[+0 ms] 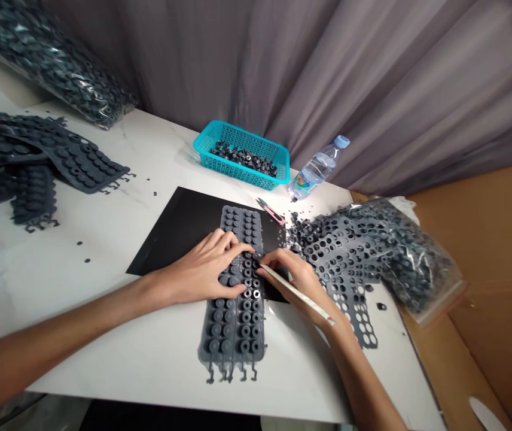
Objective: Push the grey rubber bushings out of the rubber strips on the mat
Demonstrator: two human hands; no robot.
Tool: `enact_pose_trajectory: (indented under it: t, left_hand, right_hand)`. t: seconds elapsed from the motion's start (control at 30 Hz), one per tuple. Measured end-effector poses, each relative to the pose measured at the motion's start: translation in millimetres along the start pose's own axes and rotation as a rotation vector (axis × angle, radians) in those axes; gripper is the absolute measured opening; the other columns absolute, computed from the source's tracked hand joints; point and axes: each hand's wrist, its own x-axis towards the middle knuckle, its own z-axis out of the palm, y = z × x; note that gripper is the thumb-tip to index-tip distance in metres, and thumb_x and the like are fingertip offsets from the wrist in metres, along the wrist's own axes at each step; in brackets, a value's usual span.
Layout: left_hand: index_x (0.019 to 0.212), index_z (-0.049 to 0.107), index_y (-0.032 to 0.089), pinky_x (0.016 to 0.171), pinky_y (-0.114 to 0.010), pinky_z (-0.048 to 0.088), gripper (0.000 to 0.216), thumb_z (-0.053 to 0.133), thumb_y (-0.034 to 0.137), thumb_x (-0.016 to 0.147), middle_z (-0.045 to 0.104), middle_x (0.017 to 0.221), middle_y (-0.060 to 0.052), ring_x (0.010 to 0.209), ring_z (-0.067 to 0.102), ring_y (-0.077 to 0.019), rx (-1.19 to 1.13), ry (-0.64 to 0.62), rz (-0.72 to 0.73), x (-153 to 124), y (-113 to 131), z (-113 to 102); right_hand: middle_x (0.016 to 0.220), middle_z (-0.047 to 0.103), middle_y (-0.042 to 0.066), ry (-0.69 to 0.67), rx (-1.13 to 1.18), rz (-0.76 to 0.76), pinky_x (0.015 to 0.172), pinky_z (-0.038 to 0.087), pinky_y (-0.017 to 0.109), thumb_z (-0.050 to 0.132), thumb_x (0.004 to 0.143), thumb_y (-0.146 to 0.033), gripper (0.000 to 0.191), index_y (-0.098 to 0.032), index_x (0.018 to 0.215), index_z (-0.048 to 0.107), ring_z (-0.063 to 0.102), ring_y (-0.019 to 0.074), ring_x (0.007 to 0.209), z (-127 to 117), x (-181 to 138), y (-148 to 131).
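A grey rubber sheet [234, 326] studded with rows of small round parts lies lengthwise on a black mat [179, 230] in front of me. My left hand [204, 269] presses down on the middle of the sheet with fingers spread. My right hand [294, 278] is closed around a thin white stick [298, 293], whose tip touches a round part near the sheet's right edge.
A teal basket [242, 155] of loose round parts stands at the back, a water bottle [316, 167] beside it. Small snips [270, 211] lie by the mat. Punched-out sheets [341, 257] and a bag [417, 263] pile at right. More sheets [32, 161] lie left.
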Motion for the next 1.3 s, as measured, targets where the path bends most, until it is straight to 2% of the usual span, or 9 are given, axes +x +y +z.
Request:
enact_pose_trajectory:
  t: [0.27, 0.4, 0.53, 0.73, 0.83, 1.0, 1.07, 1.2, 1.3]
  left_hand:
    - [0.137, 0.054, 0.027, 0.106, -0.049, 0.044, 0.054, 0.064, 0.05, 0.089, 0.053, 0.121, -0.008, 0.117, 0.047, -0.0304, 0.008, -0.02, -0.003, 0.0, 0.4, -0.4]
    - [0.139, 0.053, 0.026, 0.105, -0.049, 0.044, 0.056, 0.064, 0.049, 0.089, 0.052, 0.122, -0.009, 0.117, 0.047, -0.0302, 0.024, -0.029, -0.006, 0.4, 0.4, -0.2]
    - [0.139, 0.052, 0.026, 0.105, -0.05, 0.045, 0.056, 0.064, 0.05, 0.09, 0.052, 0.121, -0.008, 0.115, 0.048, -0.0301, 0.028, -0.026, -0.003, 0.9, 0.4, -0.6]
    - [0.141, 0.05, 0.026, 0.104, -0.05, 0.044, 0.059, 0.065, 0.05, 0.089, 0.052, 0.122, -0.008, 0.115, 0.048, -0.0304, 0.03, -0.03, -0.017, 0.7, 1.2, 0.2]
    - [0.142, 0.048, 0.025, 0.102, -0.05, 0.045, 0.061, 0.065, 0.05, 0.088, 0.053, 0.12, -0.008, 0.113, 0.048, -0.0306, 0.018, -0.015, -0.016, 0.4, 1.0, 0.9]
    - [0.142, 0.047, 0.026, 0.101, -0.049, 0.044, 0.06, 0.063, 0.05, 0.089, 0.053, 0.121, -0.008, 0.113, 0.048, -0.0308, 0.016, -0.022, -0.012, 0.5, 0.8, -0.2]
    - [0.144, 0.045, 0.026, 0.102, -0.049, 0.043, 0.062, 0.063, 0.05, 0.09, 0.053, 0.12, -0.008, 0.113, 0.048, -0.0308, 0.022, -0.024, -0.013, 0.5, 0.9, -0.5]
    - [0.145, 0.044, 0.024, 0.101, -0.048, 0.042, 0.064, 0.062, 0.052, 0.089, 0.054, 0.119, -0.008, 0.112, 0.048, -0.0309, 0.016, 0.009, -0.006, -0.1, 1.1, 0.0]
    - [0.136, 0.046, 0.021, 0.097, -0.045, 0.044, 0.06, 0.062, 0.053, 0.088, 0.055, 0.114, -0.007, 0.106, 0.049, -0.0289, 0.001, 0.022, -0.013, -0.5, 1.4, 0.1]
  right_hand:
    - [0.094, 0.067, 0.004, 0.021, -0.065, -0.01, 0.078, 0.052, 0.03, 0.058, 0.106, -0.036, 0.014, -0.023, 0.108, 0.063, 0.064, 0.0186, 0.084, 5.4, 0.4, 4.8]
    - [0.094, 0.067, 0.005, 0.032, -0.11, -0.035, 0.079, 0.053, 0.03, 0.057, 0.107, -0.036, 0.017, -0.023, 0.116, 0.063, 0.065, 0.0193, 0.086, 7.9, 1.3, 4.7]
    - [0.095, 0.068, 0.007, 0.03, -0.208, -0.1, 0.081, 0.054, 0.032, 0.051, 0.109, -0.037, 0.025, -0.021, 0.124, 0.063, 0.066, 0.0202, 0.086, 10.9, 2.7, 7.7]
    - [0.096, 0.069, 0.009, 0.065, -0.379, -0.153, 0.075, 0.053, 0.032, 0.043, 0.112, -0.035, 0.026, -0.02, 0.121, 0.061, 0.068, 0.0211, 0.084, 19.3, 5.2, 10.9]
    - [0.097, 0.07, 0.009, 0.094, -0.427, -0.105, 0.074, 0.053, 0.033, 0.04, 0.112, -0.036, 0.025, -0.02, 0.118, 0.059, 0.069, 0.0224, 0.084, 24.6, 5.3, 8.3]
    - [0.107, 0.068, 0.01, 0.201, -0.481, 0.143, 0.063, 0.049, 0.033, 0.038, 0.112, -0.037, 0.025, -0.021, 0.124, 0.053, 0.07, 0.0235, 0.08, 26.3, 3.2, 8.4]
    - [0.108, 0.068, 0.01, 0.213, -0.494, 0.197, 0.063, 0.049, 0.033, 0.038, 0.111, -0.036, 0.024, -0.021, 0.122, 0.054, 0.071, 0.0249, 0.082, 22.5, 2.2, 10.3]
    - [0.104, 0.07, 0.009, 0.219, -0.423, 0.176, 0.068, 0.05, 0.034, 0.044, 0.109, -0.036, 0.022, -0.023, 0.119, 0.059, 0.069, 0.0247, 0.086, 13.6, 0.6, 12.0]
    - [0.105, 0.07, 0.007, 0.215, -0.288, 0.125, 0.072, 0.052, 0.034, 0.049, 0.108, -0.036, 0.024, -0.024, 0.126, 0.059, 0.067, 0.0224, 0.085, 13.1, 0.6, 9.3]
